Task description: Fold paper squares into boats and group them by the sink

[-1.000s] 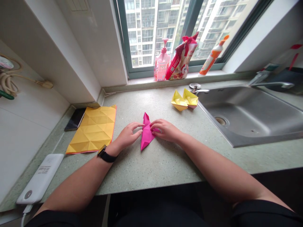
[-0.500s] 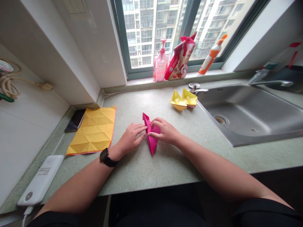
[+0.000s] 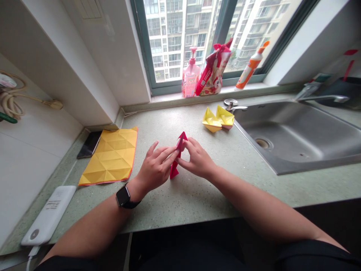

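A folded magenta paper piece (image 3: 174,172) stands on edge over the counter, its pointed top leaning away from me. My left hand (image 3: 158,163) has its fingers closed on the paper's left side, with the index finger raised. From the right, my right hand (image 3: 197,156) pinches the same paper between thumb and fingers. Parts of the paper are hidden by my fingers. Two yellow folded paper boats (image 3: 217,119) sit together near the sink. To the left lies a stack of creased yellow paper sheets (image 3: 113,154) with orange-pink edges.
A phone (image 3: 88,144) lies partly under the yellow sheets, and a white power bank (image 3: 49,214) with a cable is at the left edge. The steel sink (image 3: 296,131) is at the right. A pump bottle (image 3: 191,79), a red bag (image 3: 216,71) and an orange-white bottle (image 3: 251,67) line the windowsill.
The magenta paper was lying flatter and is now lifted on edge and turned, its top tilted to the right. My left hand has moved onto the paper to grip it.
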`<state>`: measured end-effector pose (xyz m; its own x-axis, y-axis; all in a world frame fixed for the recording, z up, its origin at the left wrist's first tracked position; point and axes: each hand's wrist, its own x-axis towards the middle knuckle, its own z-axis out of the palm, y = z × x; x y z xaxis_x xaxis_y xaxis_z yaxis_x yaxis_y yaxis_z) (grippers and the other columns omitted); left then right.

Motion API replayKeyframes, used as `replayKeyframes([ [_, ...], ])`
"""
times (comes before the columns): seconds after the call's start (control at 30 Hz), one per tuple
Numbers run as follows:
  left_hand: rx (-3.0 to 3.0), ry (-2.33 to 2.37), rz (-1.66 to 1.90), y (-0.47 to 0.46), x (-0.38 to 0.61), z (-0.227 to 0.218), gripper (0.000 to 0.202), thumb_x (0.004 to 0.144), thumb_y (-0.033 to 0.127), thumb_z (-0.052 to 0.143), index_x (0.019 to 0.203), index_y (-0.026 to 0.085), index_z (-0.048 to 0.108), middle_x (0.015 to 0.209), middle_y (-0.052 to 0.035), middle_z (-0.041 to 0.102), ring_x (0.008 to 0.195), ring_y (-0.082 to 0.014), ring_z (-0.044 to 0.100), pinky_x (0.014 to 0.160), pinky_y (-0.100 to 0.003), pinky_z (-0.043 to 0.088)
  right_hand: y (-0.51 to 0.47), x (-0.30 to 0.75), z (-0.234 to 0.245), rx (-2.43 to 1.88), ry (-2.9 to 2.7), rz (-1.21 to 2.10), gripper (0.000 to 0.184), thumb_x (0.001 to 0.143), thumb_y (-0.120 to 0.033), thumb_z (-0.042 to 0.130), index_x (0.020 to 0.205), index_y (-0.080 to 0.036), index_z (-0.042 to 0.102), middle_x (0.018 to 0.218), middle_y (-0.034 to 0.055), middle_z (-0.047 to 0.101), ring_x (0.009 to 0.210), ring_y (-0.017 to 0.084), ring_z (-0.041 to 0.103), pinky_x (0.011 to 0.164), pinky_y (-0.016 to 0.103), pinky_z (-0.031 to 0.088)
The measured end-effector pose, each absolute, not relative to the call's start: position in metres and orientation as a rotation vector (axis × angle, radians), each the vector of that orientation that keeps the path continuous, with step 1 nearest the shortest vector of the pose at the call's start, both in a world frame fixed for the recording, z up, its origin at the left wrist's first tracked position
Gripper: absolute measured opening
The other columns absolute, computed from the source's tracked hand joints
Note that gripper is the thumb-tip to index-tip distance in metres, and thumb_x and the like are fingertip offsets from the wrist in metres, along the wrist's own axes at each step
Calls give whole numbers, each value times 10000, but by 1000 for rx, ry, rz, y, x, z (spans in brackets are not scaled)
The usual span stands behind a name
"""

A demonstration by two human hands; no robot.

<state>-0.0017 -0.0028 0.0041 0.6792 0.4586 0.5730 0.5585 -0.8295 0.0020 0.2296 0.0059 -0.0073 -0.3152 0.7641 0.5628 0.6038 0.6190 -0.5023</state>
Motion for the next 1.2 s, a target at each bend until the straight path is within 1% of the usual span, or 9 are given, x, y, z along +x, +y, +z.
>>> replayKeyframes([
  [0.17,-2667,-873,-919,-2,-4,8,479,1057,164,597,1532,224,611,1466,-113,738,1293,-292,713,1317,-595,367,8,231,-12,-1162,-1921,291,206,951,-281,635,1146,-262,569,1052,76,710,992,284,684,895,447,566],
  [0.33,-2683,-1003,-1099,6,-6,3,289,1066,204,637,1352,245,659,1349,-82,789,1204,-257,755,1240,-538,473,12,236,-18,-1384,-1898,439,211,927,-253,617,1123,-277,541,954,23,754,821,243,716,747,364,520],
  [0.4,-2685,-1101,-1181,10,-7,-2,233,1051,233,670,1282,241,645,1284,-82,799,1172,-262,761,1182,-520,524,14,238,-19,-1374,-1932,442,177,926,-227,597,1086,-277,538,946,19,754,814,231,713,741,348,502],
  [0.5,-2682,-1253,-1265,14,-8,-8,270,1005,242,714,1254,223,611,1182,-88,797,1089,-269,767,1028,-459,598,15,238,-20,-1320,-1963,400,116,938,-222,584,1026,-275,530,935,18,745,813,218,696,744,336,483],
  [0.57,-2707,-1340,-1258,16,-9,-11,248,977,213,715,1206,221,619,1103,-70,793,1013,-260,768,940,-415,606,15,237,-20,-1293,-1969,377,98,937,-228,590,992,-274,523,908,12,732,794,210,679,740,330,472],
  [0.7,-2802,-1449,-1150,20,-10,-10,128,948,138,645,1038,229,655,984,-31,779,913,-237,741,872,-378,572,16,237,-21,-1269,-1966,357,100,919,-217,601,952,-271,523,867,6,702,774,204,654,731,325,463],
  [0.83,-2834,-1518,-1112,24,-12,-8,121,954,140,604,1008,224,673,965,-36,766,908,-235,718,842,-362,548,20,242,-21,-1260,-1952,356,110,903,-183,600,943,-266,541,866,9,676,776,205,645,741,332,481],
  [1.07,-2857,-1520,-1013,30,-16,-11,131,954,134,596,1021,220,667,1000,-55,768,941,-246,716,865,-373,555,27,252,-22,-1193,-1975,373,149,898,-118,595,949,-256,573,975,33,658,840,200,675,771,336,536],
  [1.2,-2834,-1454,-897,31,-18,-15,200,924,87,597,1055,215,677,1056,-71,769,988,-259,717,896,-399,564,30,256,-24,-1172,-2023,400,169,906,-90,584,964,-245,620,1015,40,657,863,192,686,790,334,557],
])
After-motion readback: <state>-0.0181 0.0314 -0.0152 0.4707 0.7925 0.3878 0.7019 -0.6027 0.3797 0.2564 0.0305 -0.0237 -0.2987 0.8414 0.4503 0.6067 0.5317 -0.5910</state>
